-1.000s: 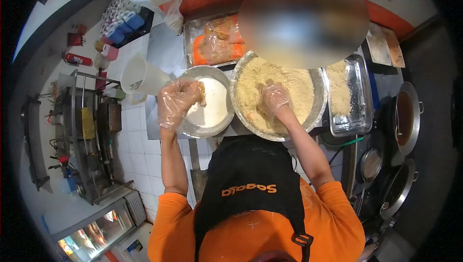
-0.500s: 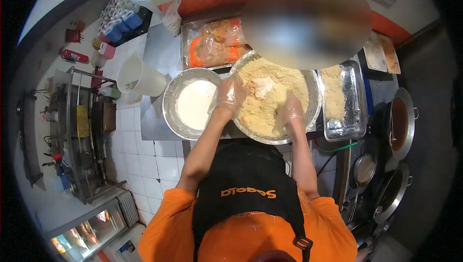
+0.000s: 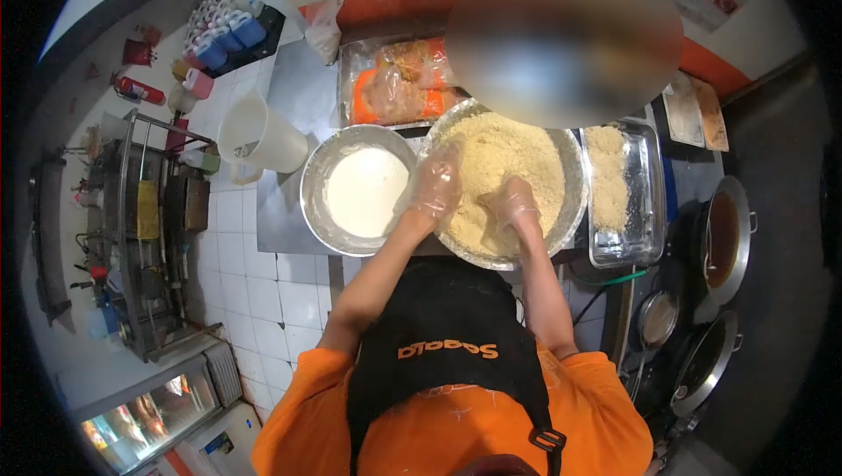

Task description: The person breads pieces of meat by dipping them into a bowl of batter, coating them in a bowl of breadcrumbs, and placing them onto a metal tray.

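Your gloved left hand point(image 3: 438, 182) and right hand point(image 3: 511, 202) reach into a bowl point(image 3: 576, 195) of crumbs point(image 3: 526, 147). Whether either grips anything cannot be told.

**Large bowl point(image 3: 576, 188) of yellow crumbs point(image 3: 531, 153) beside smaller bowl point(image 3: 315, 194) of white liquid point(image 3: 367, 188)**

Sits upright on the grey counter point(image 3: 288, 90), wide, round and metallic, with a dusted inner wall. Holds a broad, loose bed of crumbs, pale and grainy, uneven toward the middle and partly hidden on the near side. For the smaller bowl: stands upright just to the left, round and silver-coloured, with a smooth pool of liquid inside.
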Demonstrator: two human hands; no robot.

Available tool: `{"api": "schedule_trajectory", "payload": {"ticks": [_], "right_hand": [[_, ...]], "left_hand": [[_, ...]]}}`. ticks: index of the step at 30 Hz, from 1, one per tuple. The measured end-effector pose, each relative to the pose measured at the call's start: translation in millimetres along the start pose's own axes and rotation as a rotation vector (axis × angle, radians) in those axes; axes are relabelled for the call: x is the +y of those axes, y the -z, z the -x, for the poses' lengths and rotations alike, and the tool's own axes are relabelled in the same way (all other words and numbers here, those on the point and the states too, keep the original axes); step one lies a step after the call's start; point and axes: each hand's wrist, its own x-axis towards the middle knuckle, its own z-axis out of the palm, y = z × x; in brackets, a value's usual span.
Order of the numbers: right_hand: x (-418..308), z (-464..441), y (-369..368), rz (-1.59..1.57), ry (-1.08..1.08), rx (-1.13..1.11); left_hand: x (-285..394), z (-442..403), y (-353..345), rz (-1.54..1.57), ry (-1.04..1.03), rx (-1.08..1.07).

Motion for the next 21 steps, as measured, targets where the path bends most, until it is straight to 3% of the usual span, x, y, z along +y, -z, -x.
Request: {"api": "schedule_trajectory", "payload": {"ticks": [2, 3, 6, 7, 8, 9, 10, 11, 12, 13, 14, 15, 16, 18, 19, 20, 21], "right_hand": [[3.6, -2.2, 6.5, -0.037, 0.136, 0.076], [-2.5, 5.2, 15.1, -0.083, 0.265, 0.146], [-34.9, 22.1, 31.1, 0.037, 0.338, 0.217], [5.6, -6.7, -13.2, 0.939, 0.633, 0.321], [16.8, -13.3, -28.4, 0.943, 0.63, 0.324], [20.0, -7.7, -34.6, 0.774, 0.567, 0.269], [23.5, -8.5, -36.4, 0.609, 0.507, 0.222], [37.8, -10.2, -24.1, 0.565, 0.655, 0.345], [36.2, -4.7, -6.3, 0.567, 0.65, 0.329], [27.9, -13.4, 15.8, 0.362, 0.394, 0.114], [20.1, -25.0, 29.8, 0.156, 0.145, -0.083], [26.2, -30.4, 16.4, 0.038, 0.16, 0.163], [27.0, -34.9, 4.6, 0.038, 0.159, 0.166], [30.1, -41.3, -22.4, 0.307, 0.283, 0.32], [27.0, -44.6, -28.5, 0.094, 0.139, 0.193], [30.2, -42.7, -28.6, 0.093, 0.134, 0.196], [18.3, -32.2, -12.5, -0.185, 0.125, 0.098]], "left_hand": [[9.0, -0.9, 9.1, 0.041, -0.22, -0.097], [11.8, 1.9, 9.9, 0.045, -0.21, -0.104], [22.1, 0.5, 13.2, -0.211, -0.295, -0.269], [28.9, 1.2, 16.6, -0.271, -0.257, -0.42], [34.1, 3.9, 17.0, -0.327, -0.213, -0.571], [41.1, 7.5, 19.8, -0.313, -0.191, -0.435], [43.9, 5.6, 23.3, -0.309, -0.19, -0.43], [45.1, 3.9, 27.7, -0.478, -0.181, -0.637], [51.4, 8.6, 37.4, -0.638, -0.169, -0.862], [43.2, 11.3, 35.2, -0.635, -0.17, -0.861], [27.0, 7.0, 30.2, -0.439, -0.233, -0.703], [17.0, 3.6, 29.3, -0.241, -0.292, -0.549], [15.4, 1.2, 33.3, -0.241, -0.294, -0.547], [16.0, -0.1, 41.9, -0.098, -0.039, -0.472], [18.7, -7.2, 51.7, -0.099, -0.047, -0.473], [21.7, -12.7, 62.9, -0.069, 0.042, -0.539], [22.2, -15.6, 70.8, -0.04, 0.131, -0.603]]}}
